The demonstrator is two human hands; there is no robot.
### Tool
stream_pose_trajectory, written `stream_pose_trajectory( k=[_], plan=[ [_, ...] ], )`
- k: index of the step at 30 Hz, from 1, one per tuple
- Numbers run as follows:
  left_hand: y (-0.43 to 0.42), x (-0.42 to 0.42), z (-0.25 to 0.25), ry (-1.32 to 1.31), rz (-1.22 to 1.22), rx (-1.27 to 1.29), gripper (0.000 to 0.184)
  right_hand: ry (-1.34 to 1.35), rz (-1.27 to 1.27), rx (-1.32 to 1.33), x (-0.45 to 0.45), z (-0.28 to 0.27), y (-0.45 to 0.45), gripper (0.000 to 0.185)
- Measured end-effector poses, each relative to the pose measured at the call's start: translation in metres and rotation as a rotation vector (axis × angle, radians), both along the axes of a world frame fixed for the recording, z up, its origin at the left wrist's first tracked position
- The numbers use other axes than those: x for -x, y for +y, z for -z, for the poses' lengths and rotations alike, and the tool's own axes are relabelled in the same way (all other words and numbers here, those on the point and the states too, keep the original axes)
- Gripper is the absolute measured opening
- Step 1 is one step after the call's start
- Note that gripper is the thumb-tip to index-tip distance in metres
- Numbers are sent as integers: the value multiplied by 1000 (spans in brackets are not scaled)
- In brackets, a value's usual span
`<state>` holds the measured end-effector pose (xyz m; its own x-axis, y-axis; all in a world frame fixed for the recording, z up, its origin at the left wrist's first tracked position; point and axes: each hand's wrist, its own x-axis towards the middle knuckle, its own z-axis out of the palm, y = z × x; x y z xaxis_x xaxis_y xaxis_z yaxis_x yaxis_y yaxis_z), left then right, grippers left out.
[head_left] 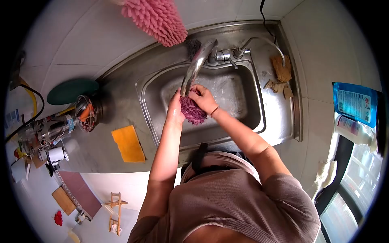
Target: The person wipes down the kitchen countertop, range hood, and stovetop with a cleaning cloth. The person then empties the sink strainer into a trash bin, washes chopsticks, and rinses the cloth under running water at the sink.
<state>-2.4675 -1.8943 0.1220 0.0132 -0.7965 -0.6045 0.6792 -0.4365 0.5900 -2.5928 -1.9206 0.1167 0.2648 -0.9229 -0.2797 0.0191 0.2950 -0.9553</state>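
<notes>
A purple-pink tufted cloth [193, 112] is held between both hands under the spout of the metal faucet [197, 67], over the steel sink [233, 95]. My left hand [175, 108] presses against the cloth's left side, its fingers partly hidden by the spout and the cloth. On the right side, my right hand [204, 99] grips the cloth's upper part with bent fingers. Whether water is running cannot be made out.
An orange cloth [128, 144] lies on the counter left of the sink. Further left are a utensil holder [86, 114] and a green oval object [73, 91]. A pink tufted duster [158, 20] hangs above; a brown sponge [281, 69] lies right of the faucet.
</notes>
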Motion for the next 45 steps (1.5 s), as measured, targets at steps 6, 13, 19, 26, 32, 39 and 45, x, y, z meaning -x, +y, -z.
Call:
stream_pose_trajectory(
  k=[6,13,19,26,32,39,45],
  plan=[
    [12,1,26,387,-67,231,36,505,2,722,-24,-60,43,18],
    [11,23,6,57,-66,-135,33,641,13,566,-12,-36,7,17],
    [17,-6,35,352,35,134,28,595,-163,737,-20,-47,34,16],
    [-4,5,-28,-48,84,-244,31,319,-476,374,17,-33,-22,44],
    [12,-21,25,-140,-255,-183,57,71,-457,13,14,-14,-16,43],
    [34,6,19,466,6,77,39,524,-257,621,-3,-69,47,27],
    [26,22,6,263,-157,-151,32,733,-243,334,-1,-33,15,30]
  ],
)
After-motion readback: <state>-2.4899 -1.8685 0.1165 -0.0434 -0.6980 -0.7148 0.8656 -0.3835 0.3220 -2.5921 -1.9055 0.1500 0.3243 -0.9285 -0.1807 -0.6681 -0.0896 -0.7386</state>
